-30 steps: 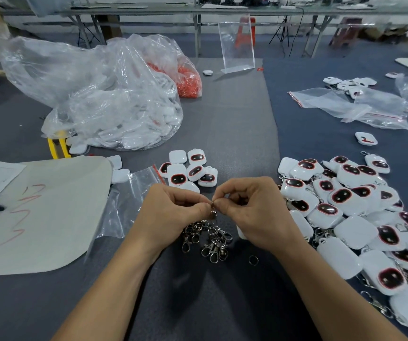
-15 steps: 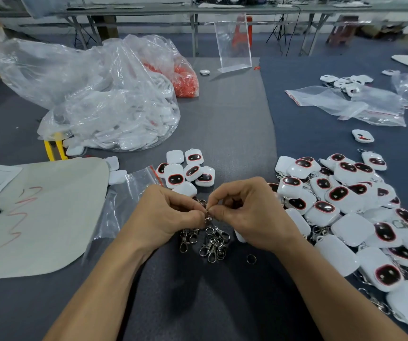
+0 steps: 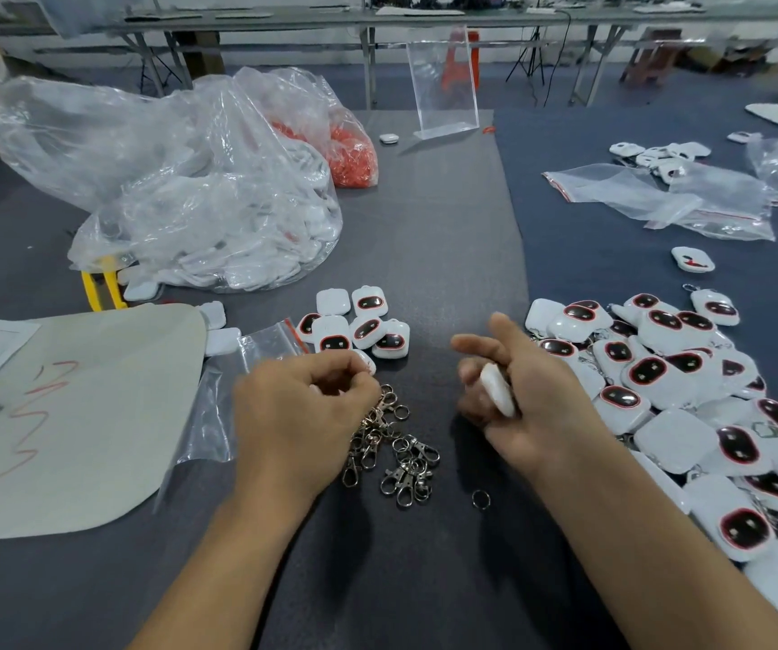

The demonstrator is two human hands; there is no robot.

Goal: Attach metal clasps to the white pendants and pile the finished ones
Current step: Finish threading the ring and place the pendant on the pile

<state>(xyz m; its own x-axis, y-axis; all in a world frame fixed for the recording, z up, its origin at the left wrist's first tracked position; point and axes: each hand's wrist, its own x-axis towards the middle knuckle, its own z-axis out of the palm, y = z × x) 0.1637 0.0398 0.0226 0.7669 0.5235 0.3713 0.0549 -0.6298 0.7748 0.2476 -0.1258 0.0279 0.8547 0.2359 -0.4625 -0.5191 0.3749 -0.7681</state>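
Note:
My right hand grips a white pendant in its lower fingers, index finger and thumb stretched out, beside the big pile of finished pendants on the right. My left hand is curled over the near edge of the heap of metal clasps, fingertips pinched together by the topmost clasp; whether it holds one is hidden. A small group of pendants without clasps lies just beyond the hands. A loose split ring lies by the clasps.
A large clear bag of white pendants and a bag of orange parts sit at the back left. A beige sheet and a small zip bag lie left. More zip bags lie far right. An acrylic stand stands behind.
The hands, joined over the clasps before, have come apart. My right hand has swung right toward the finished pile with the pendant; my left has dropped onto the clasp heap.

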